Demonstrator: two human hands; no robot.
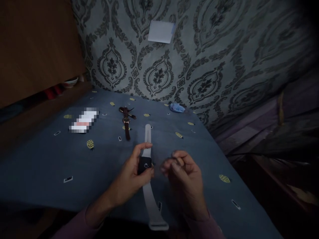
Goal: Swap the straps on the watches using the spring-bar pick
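Note:
A smartwatch point(145, 164) with a dark square face and a long white strap point(152, 204) lies stretched out lengthwise in front of me. My left hand point(133, 171) grips the watch case by its sides, thumb at the near edge and a finger over the far part of the strap. To the right of the watch, apart from it, is my right hand point(185, 174). Its fingers are curled together and slightly blurred; whether something small is between them I cannot make out. Beyond the smartwatch lies a wristwatch point(126, 124) with a brown strap.
A blue cloth point(99, 176) with pineapple prints covers the table. A blurred-out white item point(84, 121) lies at the left, and a crumpled light-blue cloth point(177, 108) at the back right. A white card point(161, 32) is on the patterned wall. A wooden cabinet point(37, 46) stands left.

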